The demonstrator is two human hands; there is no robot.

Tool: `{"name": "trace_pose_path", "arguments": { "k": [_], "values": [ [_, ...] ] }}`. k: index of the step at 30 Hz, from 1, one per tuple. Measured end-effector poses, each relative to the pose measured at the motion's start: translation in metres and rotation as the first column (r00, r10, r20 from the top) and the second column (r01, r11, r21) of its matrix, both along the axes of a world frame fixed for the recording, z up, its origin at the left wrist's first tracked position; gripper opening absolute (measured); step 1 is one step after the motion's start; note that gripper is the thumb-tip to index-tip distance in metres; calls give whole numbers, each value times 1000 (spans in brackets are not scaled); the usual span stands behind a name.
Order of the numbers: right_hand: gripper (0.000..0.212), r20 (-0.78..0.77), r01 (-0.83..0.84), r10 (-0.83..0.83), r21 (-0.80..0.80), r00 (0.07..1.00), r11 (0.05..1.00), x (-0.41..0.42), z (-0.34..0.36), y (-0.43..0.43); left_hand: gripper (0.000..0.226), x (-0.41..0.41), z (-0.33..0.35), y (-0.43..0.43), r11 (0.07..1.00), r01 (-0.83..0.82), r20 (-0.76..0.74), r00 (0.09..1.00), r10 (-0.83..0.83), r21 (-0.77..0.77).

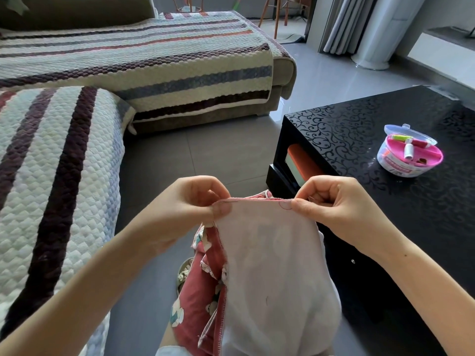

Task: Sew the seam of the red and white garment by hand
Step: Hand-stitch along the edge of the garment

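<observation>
The red and white garment [267,265] hangs in front of me, its pale lining side facing up and red printed fabric showing at the left. My left hand [190,201] pinches the left end of its top seam edge. My right hand [331,201] pinches the right end of the same edge. A small loop of red thread [285,206] lies on the fabric just beside my right thumb. The seam edge is stretched fairly straight between both hands. I cannot make out the needle.
A black patterned coffee table [359,129] stands at the right, carrying a round pink sewing kit [408,154] with thread spools. A sofa with a striped quilted cover [64,163] fills the left. Grey tiled floor [218,155] lies between them.
</observation>
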State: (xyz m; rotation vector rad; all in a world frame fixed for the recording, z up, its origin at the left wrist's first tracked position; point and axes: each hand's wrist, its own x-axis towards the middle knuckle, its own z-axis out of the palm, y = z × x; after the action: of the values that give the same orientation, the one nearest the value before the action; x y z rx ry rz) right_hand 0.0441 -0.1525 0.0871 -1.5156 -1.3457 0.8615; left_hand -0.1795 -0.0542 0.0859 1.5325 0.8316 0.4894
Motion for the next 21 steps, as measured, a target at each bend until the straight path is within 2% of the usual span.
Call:
{"name": "trace_pose_path", "arguments": {
  "k": [1, 4, 7, 9, 15, 19, 21],
  "values": [
    [38, -13, -4, 4, -1, 1000, 1000, -1, 1, 0, 3, 2, 1, -1, 998, 1, 13, 1000, 0, -57],
    [38, -55, -9, 9, -2, 998, 1000, -3, 2, 1, 15, 9, 1, -6, 979, -39, 5, 999, 41, -200],
    [26, -43, -21, 21, -5, 999, 1000, -6, 3, 2, 28, 19, 3, -12, 971, -81, -58, 996, 70, -223],
    [19, -45, -29, 29, -3, 999, 1000, -7, 3, 2, 27, 22, 5, -12, 972, -69, -89, 995, 50, -226],
    [17, -63, -95, 94, -3, 994, 995, -9, 7, -1, 40, 25, 10, -14, 990, 113, -265, 955, -133, -89],
    [14, -68, -117, 116, -10, 991, 993, -8, 8, -3, 47, 24, 7, -13, 983, 179, -214, 959, -185, -48],
    [14, -60, -122, 121, -13, 991, 992, -7, 9, -4, 40, 22, 8, -11, 982, 189, -184, 965, -186, -4]
  ]
}}
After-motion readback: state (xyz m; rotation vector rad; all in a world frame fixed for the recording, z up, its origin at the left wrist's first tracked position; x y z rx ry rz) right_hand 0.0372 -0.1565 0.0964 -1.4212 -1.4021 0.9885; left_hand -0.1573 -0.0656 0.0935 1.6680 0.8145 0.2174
